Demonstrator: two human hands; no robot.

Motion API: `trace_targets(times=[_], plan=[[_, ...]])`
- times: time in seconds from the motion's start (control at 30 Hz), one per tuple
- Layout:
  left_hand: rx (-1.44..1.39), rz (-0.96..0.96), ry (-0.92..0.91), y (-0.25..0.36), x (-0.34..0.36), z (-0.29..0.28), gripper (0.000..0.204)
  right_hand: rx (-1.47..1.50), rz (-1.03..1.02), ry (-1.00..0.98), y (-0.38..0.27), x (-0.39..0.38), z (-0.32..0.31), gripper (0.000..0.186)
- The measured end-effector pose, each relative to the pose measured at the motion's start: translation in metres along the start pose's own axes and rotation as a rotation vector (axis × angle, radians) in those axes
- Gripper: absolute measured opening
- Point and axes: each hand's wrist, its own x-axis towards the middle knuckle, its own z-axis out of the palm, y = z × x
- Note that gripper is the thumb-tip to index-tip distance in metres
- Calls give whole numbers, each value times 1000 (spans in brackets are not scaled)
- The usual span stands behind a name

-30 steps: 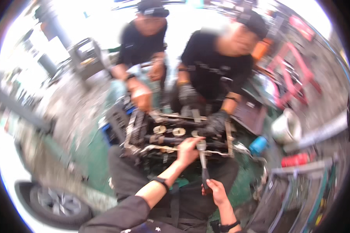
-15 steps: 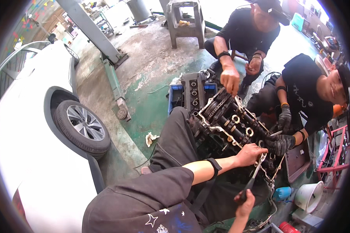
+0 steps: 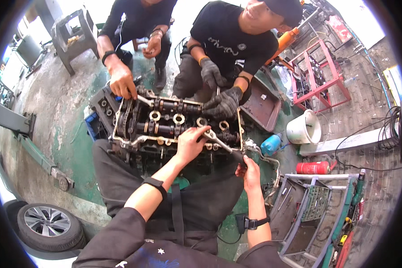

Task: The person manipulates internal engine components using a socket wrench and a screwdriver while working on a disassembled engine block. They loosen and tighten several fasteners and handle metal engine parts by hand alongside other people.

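An opened engine (image 3: pixel 165 129), its camshafts and chain exposed, lies in front of me. My right hand (image 3: pixel 250 174) is wrapped round the dark handle of a ratchet wrench (image 3: pixel 222 144). At the wrench's silver head, my left hand (image 3: pixel 192 144) grips with fingers and thumb, over the near right part of the engine. What sits under the head is hidden. Across from me, a co-worker's gloved hand (image 3: pixel 223 102) rests at the far side of the engine. Another co-worker's bare hand (image 3: pixel 123 82) holds a silver tool at the engine's left end.
A brown tray (image 3: pixel 259 100) lies behind the engine at right. Further right are a white bucket (image 3: pixel 304 127), a blue bottle (image 3: pixel 271 144), a red cylinder (image 3: pixel 312 168) and a grey metal rack (image 3: pixel 279 214). A car wheel (image 3: pixel 51 227) is at lower left; a stool (image 3: pixel 73 38) stands far left.
My view has swung to the right, so the engine and co-workers appear further left. Both my hands are still on the ratchet wrench. My right forearm now shows more fully.
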Motion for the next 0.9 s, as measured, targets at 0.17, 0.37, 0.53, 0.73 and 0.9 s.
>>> trace_targets(times=[0.17, 0.37, 0.53, 0.73, 0.9], plan=[[-34, -18, -83, 1, 6, -15, 36, -84, 74, -177, -2, -39, 20, 26], [-31, 119, -12, -6, 12, -7, 33, -192, 258, -569, 11, -72, 94, 22], [-7, 97, 54, -17, 6, 0, 33, -164, 236, -531, 22, -75, 157, 18], [61, 129, 47, -14, -4, 6, 35, -120, 287, -426, 24, -76, 119, 18], [-22, 134, 115, -11, -2, 9, 35, -300, 198, -376, 20, -60, 45, 19]])
